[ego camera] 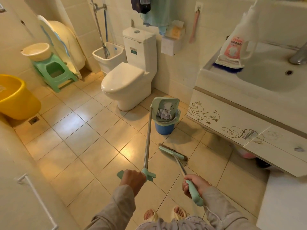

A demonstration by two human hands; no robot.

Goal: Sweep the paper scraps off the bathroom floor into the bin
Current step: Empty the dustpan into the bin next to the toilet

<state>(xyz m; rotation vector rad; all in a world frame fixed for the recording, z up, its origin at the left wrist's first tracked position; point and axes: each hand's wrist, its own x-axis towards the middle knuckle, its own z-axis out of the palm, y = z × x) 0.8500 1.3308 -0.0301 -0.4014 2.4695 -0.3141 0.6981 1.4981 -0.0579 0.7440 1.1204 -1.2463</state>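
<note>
My left hand (132, 178) grips the mint handle end of a long-handled dustpan (166, 103), whose metal pole runs up to the pan. The pan is tilted over the blue bin (163, 128), and white paper scraps (163, 112) lie at its lower lip and in the bin's liner. My right hand (196, 184) holds the mint grip of a broom (172, 152). The broom's head rests on the floor tiles just in front of the bin.
A white toilet (126, 80) stands left of the bin and a vanity cabinet (232, 120) with a sink right of it. A yellow tub (15, 97) and a green stool (54, 72) are at the left. My slippered feet (164, 214) are at the bottom.
</note>
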